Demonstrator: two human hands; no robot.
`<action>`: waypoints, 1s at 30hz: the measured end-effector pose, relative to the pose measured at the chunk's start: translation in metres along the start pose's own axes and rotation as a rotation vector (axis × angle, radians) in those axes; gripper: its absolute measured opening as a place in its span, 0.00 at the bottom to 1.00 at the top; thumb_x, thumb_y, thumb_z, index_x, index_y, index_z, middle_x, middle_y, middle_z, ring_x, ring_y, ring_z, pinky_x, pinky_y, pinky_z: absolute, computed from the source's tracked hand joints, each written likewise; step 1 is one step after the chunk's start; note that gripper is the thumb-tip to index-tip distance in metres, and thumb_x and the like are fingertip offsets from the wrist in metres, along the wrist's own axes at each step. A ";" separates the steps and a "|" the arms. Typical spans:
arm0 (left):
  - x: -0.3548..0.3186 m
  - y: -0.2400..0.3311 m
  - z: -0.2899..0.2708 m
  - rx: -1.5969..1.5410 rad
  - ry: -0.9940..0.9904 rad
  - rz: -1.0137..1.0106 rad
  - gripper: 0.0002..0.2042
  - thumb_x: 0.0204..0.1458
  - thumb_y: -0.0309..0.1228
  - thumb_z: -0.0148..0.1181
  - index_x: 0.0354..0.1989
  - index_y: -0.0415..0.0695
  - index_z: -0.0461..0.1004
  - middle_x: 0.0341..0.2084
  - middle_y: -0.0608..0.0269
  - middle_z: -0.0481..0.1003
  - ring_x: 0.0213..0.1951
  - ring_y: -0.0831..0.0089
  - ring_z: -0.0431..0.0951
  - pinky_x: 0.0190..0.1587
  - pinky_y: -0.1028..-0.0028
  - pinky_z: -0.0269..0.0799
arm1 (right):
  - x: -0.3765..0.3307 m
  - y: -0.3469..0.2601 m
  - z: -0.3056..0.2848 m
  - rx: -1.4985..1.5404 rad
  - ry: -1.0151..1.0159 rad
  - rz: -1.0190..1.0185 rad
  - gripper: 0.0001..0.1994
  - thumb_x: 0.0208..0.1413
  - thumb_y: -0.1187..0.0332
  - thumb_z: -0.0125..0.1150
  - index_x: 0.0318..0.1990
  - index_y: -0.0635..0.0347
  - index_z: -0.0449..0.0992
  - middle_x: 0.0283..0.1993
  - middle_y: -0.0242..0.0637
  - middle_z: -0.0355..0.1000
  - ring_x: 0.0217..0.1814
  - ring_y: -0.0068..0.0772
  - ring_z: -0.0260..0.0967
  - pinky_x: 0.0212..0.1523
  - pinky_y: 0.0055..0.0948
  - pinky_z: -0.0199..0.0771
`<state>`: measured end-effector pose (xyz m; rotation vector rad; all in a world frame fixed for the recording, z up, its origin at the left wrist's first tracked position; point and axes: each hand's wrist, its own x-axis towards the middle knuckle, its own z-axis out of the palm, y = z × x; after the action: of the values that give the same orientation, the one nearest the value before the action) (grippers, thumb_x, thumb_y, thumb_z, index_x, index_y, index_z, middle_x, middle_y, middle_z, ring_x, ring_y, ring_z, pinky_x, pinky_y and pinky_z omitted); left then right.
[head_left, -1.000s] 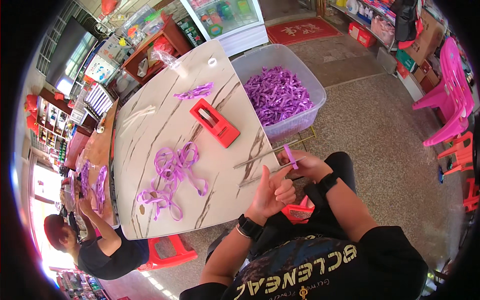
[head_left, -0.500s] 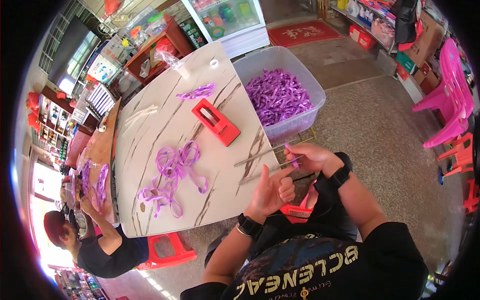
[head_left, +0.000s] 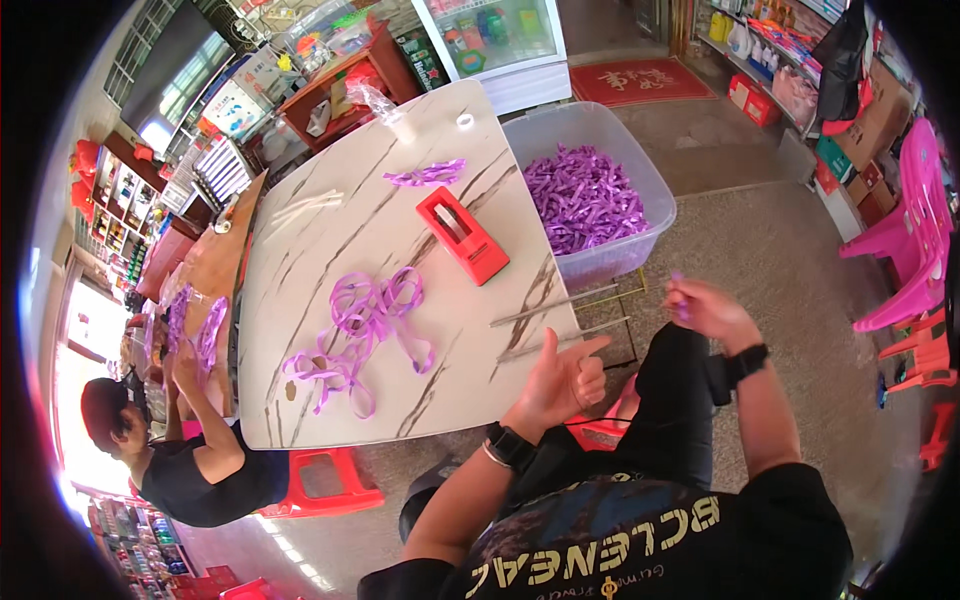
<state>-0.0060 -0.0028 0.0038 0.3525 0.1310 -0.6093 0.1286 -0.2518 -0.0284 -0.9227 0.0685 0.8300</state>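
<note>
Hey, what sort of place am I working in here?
Probably a small shop doubling as a workspace: there's a stocked glass-fronted fridge, shelved bottles, and a clear plastic tub full of purple strips beside the table.

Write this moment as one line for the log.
right hand: holds purple ribbon; left hand: thumb and forefinger spread, near metal rods
</note>
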 end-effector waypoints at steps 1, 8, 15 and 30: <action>0.001 0.000 -0.001 -0.018 -0.026 -0.026 0.36 0.51 0.59 0.31 0.58 0.38 0.50 0.14 0.70 0.52 0.19 0.79 0.53 0.24 0.79 0.51 | -0.013 -0.009 -0.001 -0.007 0.009 -0.002 0.10 0.53 0.62 0.51 0.34 0.60 0.70 0.25 0.27 0.66 0.28 0.22 0.61 0.29 0.21 0.59; 0.007 0.001 0.032 0.595 0.019 -0.033 0.29 0.55 0.48 0.39 0.60 0.44 0.47 0.21 0.68 0.62 0.24 0.79 0.62 0.31 0.81 0.61 | -0.093 -0.023 0.060 -0.526 0.103 -0.023 0.14 0.55 0.61 0.48 0.36 0.65 0.73 0.27 0.30 0.70 0.30 0.18 0.64 0.31 0.17 0.61; 0.013 -0.001 0.064 1.011 -0.122 0.197 0.20 0.51 0.25 0.52 0.53 0.42 0.60 0.32 0.67 0.69 0.36 0.83 0.68 0.40 0.80 0.65 | -0.084 -0.008 0.099 -0.722 -0.231 0.026 0.16 0.57 0.60 0.45 0.35 0.66 0.72 0.26 0.30 0.69 0.30 0.19 0.65 0.32 0.18 0.62; -0.031 0.023 0.048 0.930 0.128 0.478 0.07 0.49 0.21 0.52 0.37 0.37 0.67 0.27 0.62 0.72 0.29 0.78 0.73 0.33 0.80 0.69 | -0.069 0.013 0.160 -1.122 -0.026 -0.596 0.17 0.41 0.70 0.63 0.41 0.61 0.70 0.31 0.39 0.72 0.31 0.31 0.72 0.33 0.23 0.71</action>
<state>-0.0168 0.0141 0.0623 1.2831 -0.1268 -0.1337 0.0271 -0.1734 0.0895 -1.8520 -0.7332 0.2585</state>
